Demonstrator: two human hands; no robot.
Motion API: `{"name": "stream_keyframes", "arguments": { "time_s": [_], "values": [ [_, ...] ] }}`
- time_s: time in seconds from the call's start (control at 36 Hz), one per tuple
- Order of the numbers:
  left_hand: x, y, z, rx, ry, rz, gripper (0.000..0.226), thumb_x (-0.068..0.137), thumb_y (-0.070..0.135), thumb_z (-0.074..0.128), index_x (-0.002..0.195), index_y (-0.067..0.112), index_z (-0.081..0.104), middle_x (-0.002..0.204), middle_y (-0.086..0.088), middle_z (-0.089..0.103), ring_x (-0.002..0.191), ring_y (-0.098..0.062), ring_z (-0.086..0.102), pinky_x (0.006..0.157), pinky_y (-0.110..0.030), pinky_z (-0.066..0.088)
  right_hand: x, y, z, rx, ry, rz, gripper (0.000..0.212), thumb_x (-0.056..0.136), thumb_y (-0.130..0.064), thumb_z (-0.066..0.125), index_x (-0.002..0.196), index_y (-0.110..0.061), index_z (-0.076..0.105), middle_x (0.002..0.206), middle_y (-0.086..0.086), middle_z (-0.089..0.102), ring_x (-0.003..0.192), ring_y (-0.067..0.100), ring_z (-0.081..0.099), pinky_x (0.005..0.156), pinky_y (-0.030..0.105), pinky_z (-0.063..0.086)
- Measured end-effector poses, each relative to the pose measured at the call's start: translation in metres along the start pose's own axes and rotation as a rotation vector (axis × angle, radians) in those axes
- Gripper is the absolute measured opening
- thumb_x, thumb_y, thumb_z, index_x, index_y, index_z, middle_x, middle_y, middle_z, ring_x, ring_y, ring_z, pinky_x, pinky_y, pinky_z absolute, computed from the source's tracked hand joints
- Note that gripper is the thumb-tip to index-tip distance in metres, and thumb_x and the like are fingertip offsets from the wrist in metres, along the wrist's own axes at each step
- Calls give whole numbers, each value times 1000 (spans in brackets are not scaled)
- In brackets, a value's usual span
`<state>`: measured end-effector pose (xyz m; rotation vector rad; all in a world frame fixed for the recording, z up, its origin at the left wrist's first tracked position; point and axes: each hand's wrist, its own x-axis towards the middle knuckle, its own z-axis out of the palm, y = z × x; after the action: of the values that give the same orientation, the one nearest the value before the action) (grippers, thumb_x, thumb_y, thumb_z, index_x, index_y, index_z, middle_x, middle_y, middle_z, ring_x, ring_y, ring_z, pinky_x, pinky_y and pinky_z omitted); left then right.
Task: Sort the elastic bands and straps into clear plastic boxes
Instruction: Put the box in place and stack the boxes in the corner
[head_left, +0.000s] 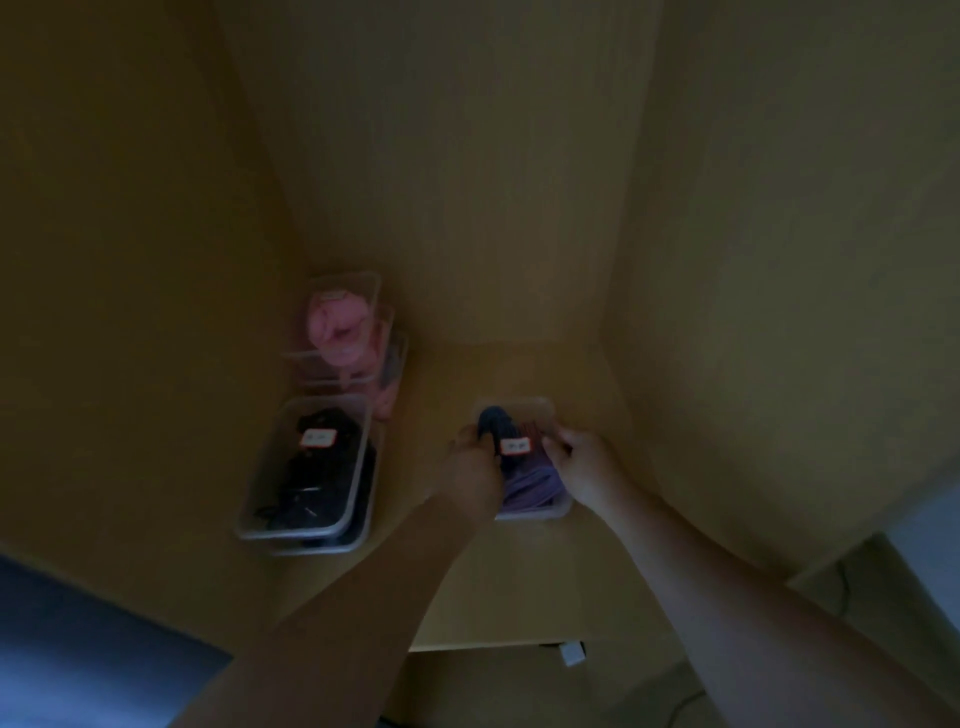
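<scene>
**A:** Where does the sorting stand?

**B:** Everything sits on a wooden shelf (519, 582) in dim light. At near left is a box of black bands (291, 534), and behind it at far left a box of pink bands (332, 354). To the right, well apart from both, is the box in hand (535, 514). It holds a dark blue roll (496, 418) at the far end and purple straps (530, 486) at the near end.

**A:** And the grip?

**B:** There is one on each long side. The left hand (470, 462) has its fingers curled over the left edge, and the right hand (584, 467) clasps the right edge. Both are closed on that box, which rests on the shelf or just above it; I cannot tell which.

**A:** How will it handle?

**B:** It should be light. The plastic is thin, so the walls will probably flex if squeezed, and the smooth sides may slip. The bands inside are soft and will not break. Holding the two long sides near the rim, as now, seems the soundest place. A lid seems to be on, since the label sits above the contents.

**A:** What are the counts?

**B:** There are three boxes for certain. Each left box looks as if it sits on another, but the blur leaves that unsure. Two white labels are plain, one on the black box (318, 438) and one on the held box (515, 446). There are two hands and four colours of band.
</scene>
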<state>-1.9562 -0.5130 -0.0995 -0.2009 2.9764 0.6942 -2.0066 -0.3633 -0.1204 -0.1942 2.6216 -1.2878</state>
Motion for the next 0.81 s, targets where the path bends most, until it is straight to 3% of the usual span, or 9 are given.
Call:
{"name": "stream_keyframes", "arguments": {
  "time_s": [0.03, 0.14, 0.22, 0.31, 0.39, 0.47, 0.58, 0.69, 0.81],
  "values": [
    [-2, 1, 1, -1, 5, 7, 53, 99, 31, 18, 140, 4, 37, 146, -16, 33, 128, -29, 40, 104, -29, 30, 0, -1, 0, -32, -2, -4, 45, 103, -24, 42, 145, -9, 40, 137, 12, 55, 122, 24, 54, 92, 20, 40],
    [-1, -2, 11, 62, 27, -6, 47, 103, 27, 30, 146, 7, 26, 155, -15, 17, 128, -28, 41, 101, -27, 31, -6, -2, 0, -80, 16, -27, 46, 103, -24, 42, 146, -8, 38, 124, 19, 62, 110, 29, 61, 92, 33, 49],
    [-4, -3, 18, 52, -6, -6, 62, 102, 42, 32, 151, 10, 14, 160, -13, 3, 143, -27, 21, 111, -29, 23, -12, -1, 0, -63, 47, -61, 44, 103, -24, 42, 144, -8, 41, 119, 21, 64, 105, 31, 62, 90, 39, 50],
    [-5, -7, 23, 92, -42, 64, 83, 92, 62, 30, 153, 12, 2, 160, -11, -8, 148, -26, -3, 119, -36, 5, -14, -1, 1, -58, 50, -80, 44, 103, -22, 41, 144, -7, 40, 121, 20, 63, 107, 29, 62, 89, 32, 47],
    [-2, -9, 29, 175, -74, 164, 75, 96, 60, 29, 153, 24, -2, 159, -9, -16, 146, -24, -17, 117, -37, -6, -15, 0, 1, -26, 55, -116, 41, 103, -20, 43, 141, -6, 46, 118, 18, 65, 106, 28, 62, 87, 31, 46],
    [2, -6, 27, 189, -96, 164, 64, 99, 53, 27, 153, 26, 6, 160, -10, -12, 147, -25, -14, 119, -38, -3, -13, 6, 2, 18, 66, -126, 37, 102, -18, 44, 137, -6, 51, 109, 16, 68, 95, 24, 65, 83, 32, 48],
    [8, 5, 20, 229, 37, 148, 48, 102, 39, 22, 145, 18, 28, 157, -13, 13, 145, -27, 12, 119, -37, 3, -8, 11, 5, 14, 66, -145, 35, 102, -16, 44, 133, -4, 54, 100, 18, 69, 90, 26, 65, 76, 31, 49],
    [23, 14, 24, 266, 19, 140, 54, 101, 34, 17, 149, 11, 19, 160, -13, 5, 148, -24, -2, 120, -39, 0, -4, 17, 5, 39, 61, -163, 34, 102, -11, 43, 132, -1, 55, 110, 16, 67, 98, 22, 63, 80, 20, 44],
    [33, 17, 26, 299, -32, 102, 57, 101, 35, 15, 151, 9, 11, 160, -16, -2, 147, -27, -9, 120, -41, -3, 0, 15, 8, -136, 55, -163, 37, 102, -13, 39, 136, -1, 50, 126, 18, 55, 113, 29, 57, 92, 24, 40]
  ]
}}
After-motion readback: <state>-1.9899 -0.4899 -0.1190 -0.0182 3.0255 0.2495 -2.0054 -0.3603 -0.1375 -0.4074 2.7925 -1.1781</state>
